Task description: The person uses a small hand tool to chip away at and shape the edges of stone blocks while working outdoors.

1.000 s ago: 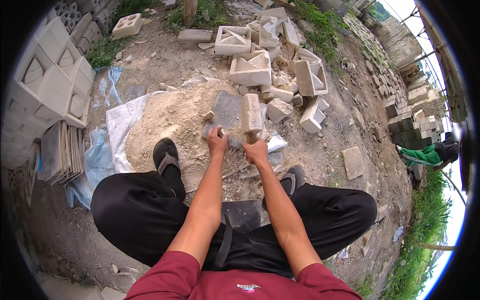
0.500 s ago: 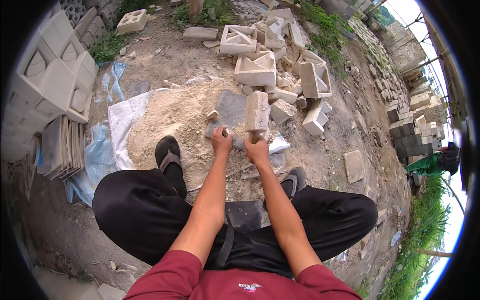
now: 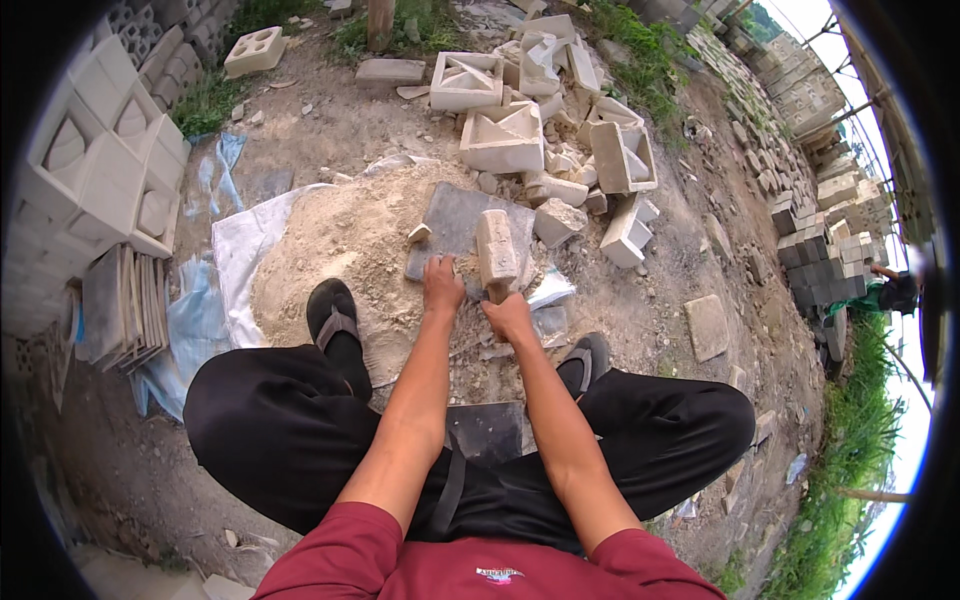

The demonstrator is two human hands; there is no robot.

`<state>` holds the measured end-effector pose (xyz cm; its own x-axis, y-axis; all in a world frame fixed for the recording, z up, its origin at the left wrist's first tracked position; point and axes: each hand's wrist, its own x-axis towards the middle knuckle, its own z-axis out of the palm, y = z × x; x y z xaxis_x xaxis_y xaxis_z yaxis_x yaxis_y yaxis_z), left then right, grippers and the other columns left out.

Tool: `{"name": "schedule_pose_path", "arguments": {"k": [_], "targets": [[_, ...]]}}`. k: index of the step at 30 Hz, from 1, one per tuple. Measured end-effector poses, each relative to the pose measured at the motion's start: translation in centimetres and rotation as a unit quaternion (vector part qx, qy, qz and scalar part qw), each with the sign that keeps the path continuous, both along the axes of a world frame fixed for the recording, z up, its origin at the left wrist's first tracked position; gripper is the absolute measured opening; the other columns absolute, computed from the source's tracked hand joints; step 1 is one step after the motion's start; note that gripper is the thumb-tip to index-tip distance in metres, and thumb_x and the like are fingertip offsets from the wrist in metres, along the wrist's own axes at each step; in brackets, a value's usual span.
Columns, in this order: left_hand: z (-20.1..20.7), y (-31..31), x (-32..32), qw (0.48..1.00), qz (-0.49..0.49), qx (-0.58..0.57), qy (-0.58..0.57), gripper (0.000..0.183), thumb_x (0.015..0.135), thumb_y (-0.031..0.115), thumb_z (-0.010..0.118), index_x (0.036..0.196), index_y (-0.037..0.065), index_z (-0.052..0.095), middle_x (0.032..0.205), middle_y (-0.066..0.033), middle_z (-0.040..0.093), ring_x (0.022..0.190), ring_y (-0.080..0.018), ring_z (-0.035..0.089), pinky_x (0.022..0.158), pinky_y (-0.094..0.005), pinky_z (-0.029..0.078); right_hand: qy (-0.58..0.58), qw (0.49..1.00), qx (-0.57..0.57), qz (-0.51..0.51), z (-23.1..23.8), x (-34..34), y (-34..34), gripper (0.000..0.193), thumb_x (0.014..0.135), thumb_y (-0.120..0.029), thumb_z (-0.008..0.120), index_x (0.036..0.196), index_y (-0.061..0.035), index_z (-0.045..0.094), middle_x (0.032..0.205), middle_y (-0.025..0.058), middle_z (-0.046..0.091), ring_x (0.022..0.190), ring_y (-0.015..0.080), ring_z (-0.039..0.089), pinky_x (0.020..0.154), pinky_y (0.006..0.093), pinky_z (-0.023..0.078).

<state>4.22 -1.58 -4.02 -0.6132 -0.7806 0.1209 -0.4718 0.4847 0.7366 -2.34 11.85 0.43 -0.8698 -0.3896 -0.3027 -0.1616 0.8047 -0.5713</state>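
Note:
My right hand (image 3: 510, 318) is wrapped round the short handle of a mallet (image 3: 496, 245) with a thick, block-shaped, dust-covered head. The mallet's head is over the right part of a dark flat slab (image 3: 455, 212), and I cannot tell if it touches. Beside it, my left hand (image 3: 443, 285) is closed with curled fingers at the slab's near edge; what it holds is hidden. A small pale stone chip (image 3: 419, 233) rests on the slab's left side. Pale crushed rubble (image 3: 335, 250) is heaped to the left on a white sheet (image 3: 240, 255).
Broken pale hollow blocks (image 3: 503, 140) pile up beyond the slab. Moulded blocks (image 3: 100, 150) are stacked at the left, above thin boards (image 3: 120, 310). A flat stone (image 3: 707, 328) lies at right. Grey bricks (image 3: 810, 255) and a person in green (image 3: 865, 300) are farther right.
The mallet's head has come down and nearer to me, tilting slightly left. My left hand's fingers have shifted a little at the slab's edge. The person at far right has moved lower.

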Motion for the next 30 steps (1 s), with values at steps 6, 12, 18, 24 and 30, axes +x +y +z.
{"name": "schedule_pose_path", "arguments": {"k": [6, 12, 18, 24, 30], "targets": [[0.4, 0.3, -1.7, 0.999, -0.001, 0.040, 0.026, 0.036, 0.071, 0.016, 0.073, 0.101, 0.004, 0.059, 0.098, -0.0187, 0.060, 0.096, -0.0375, 0.056, 0.085, -0.0434, 0.046, -0.031, 0.999, -0.039, -0.002, -0.9, -2.3, 1.9, 0.044, 0.068, -0.032, 0.069, 0.076, 0.0108, 0.063, 0.069, 0.0229, 0.065, 0.067, 0.0347, 0.067, 0.063, 0.0407, 0.052], [1.1, 1.6, -5.0, 0.995, -0.040, 0.074, 0.057, 0.040, 0.069, 0.017, 0.076, 0.101, 0.002, 0.059, 0.098, -0.0192, 0.061, 0.095, -0.0377, 0.058, 0.083, -0.0436, 0.046, -0.132, 0.971, -0.114, -0.164, -1.7, -2.3, 4.2, 0.050, 0.067, -0.034, 0.069, 0.079, 0.0143, 0.062, 0.072, 0.0242, 0.066, 0.061, 0.0314, 0.068, 0.057, 0.0391, 0.052], [1.2, 2.2, -5.7, 0.994, -0.019, 0.079, 0.072, 0.040, 0.067, 0.014, 0.075, 0.102, 0.000, 0.061, 0.098, -0.0198, 0.062, 0.090, -0.0364, 0.060, 0.080, -0.0427, 0.048, 0.013, 0.988, -0.107, -0.111, -0.1, -1.8, 3.5, 0.033, 0.073, -0.024, 0.067, 0.077, 0.0084, 0.061, 0.061, 0.0131, 0.062, 0.049, 0.0219, 0.062, 0.048, 0.0340, 0.049], [-0.3, 0.6, -3.2, 0.992, 0.035, 0.111, 0.049, 0.041, 0.070, 0.011, 0.070, 0.108, 0.001, 0.062, 0.100, -0.0197, 0.061, 0.094, -0.0363, 0.059, 0.084, -0.0418, 0.048, 0.007, 0.985, -0.152, -0.082, 5.6, 0.4, -0.6, 0.047, 0.070, -0.028, 0.067, 0.101, 0.0069, 0.062, 0.092, 0.0280, 0.066, 0.091, 0.0407, 0.064, 0.079, 0.0417, 0.050], [-0.5, -0.3, -2.2, 0.995, 0.055, 0.003, 0.086, 0.042, 0.070, 0.012, 0.072, 0.109, 0.001, 0.063, 0.096, -0.0187, 0.062, 0.090, -0.0348, 0.061, 0.083, -0.0421, 0.048, -0.064, 0.998, -0.020, -0.012, 2.8, -1.4, 0.0, 0.048, 0.069, -0.031, 0.068, 0.098, 0.0063, 0.065, 0.093, 0.0294, 0.065, 0.093, 0.0425, 0.063, 0.081, 0.0434, 0.050]]}}
